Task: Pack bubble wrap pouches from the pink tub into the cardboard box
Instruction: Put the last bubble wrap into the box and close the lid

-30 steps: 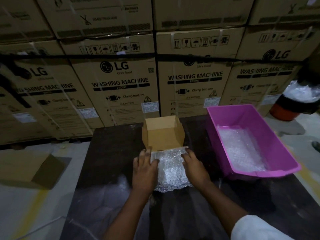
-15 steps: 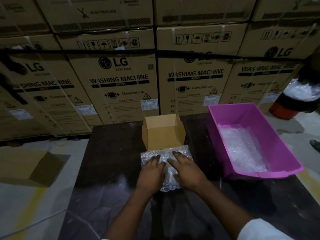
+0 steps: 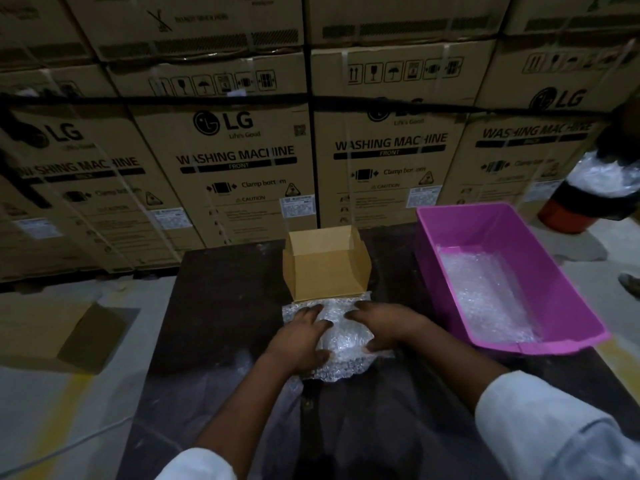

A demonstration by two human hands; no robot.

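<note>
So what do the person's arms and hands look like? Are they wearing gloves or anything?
No gloves: the left hand and right hand are bare, with no rings or watch visible. Both forearms are bare too. Light, whitish sleeves are pushed up, the left sleeve and the right sleeve, plain with no markings visible.

Just one view here, a wide-angle head cam looking forward and down over a dark table (image 3: pixel 221 306). It sits close above the person's own arms, so the left hand (image 3: pixel 299 336) and right hand (image 3: pixel 384 325) come up from the bottom edge near mid-frame. The cardboard box (image 3: pixel 327 271) is just past them, the pink tub (image 3: pixel 568 299) off to the right. The stacked washing machine cartons (image 3: pixel 239 150) fill the top half, bowed by the lens. No second view, so nothing overlaps.
</note>
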